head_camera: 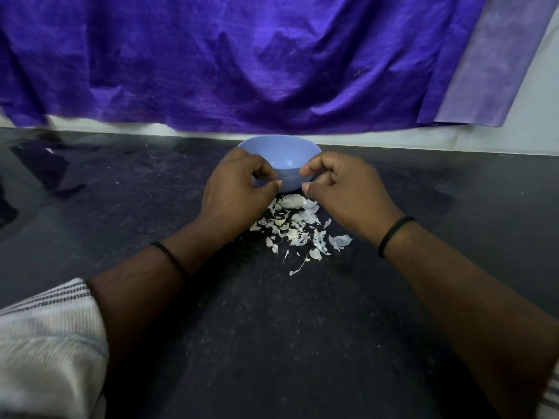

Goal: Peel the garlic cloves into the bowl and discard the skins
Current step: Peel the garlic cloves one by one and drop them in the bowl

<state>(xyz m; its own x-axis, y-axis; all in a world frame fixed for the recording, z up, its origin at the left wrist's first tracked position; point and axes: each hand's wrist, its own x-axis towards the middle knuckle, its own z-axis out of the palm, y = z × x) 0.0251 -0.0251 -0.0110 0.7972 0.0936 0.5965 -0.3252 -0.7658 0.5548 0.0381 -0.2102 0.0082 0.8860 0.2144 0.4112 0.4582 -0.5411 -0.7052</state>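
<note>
A light blue bowl [282,152] stands on the dark counter near the back wall; its inside is hidden from here. My left hand [233,189] and my right hand [341,189] hover side by side just in front of it, a small gap between them. Both have curled fingers, with thumb tips pointing at each other. No clove or skin shows between the right hand's thumb and fingers. The left hand's palm faces away, so what it may hold is hidden. A heap of white garlic skins [298,228] lies on the counter under and just behind the hands.
The dark speckled counter [272,328] stretches toward me and to both sides. A purple cloth [242,62] hangs on the wall behind the bowl. Each wrist wears a black band; a striped sleeve [45,343] shows at lower left.
</note>
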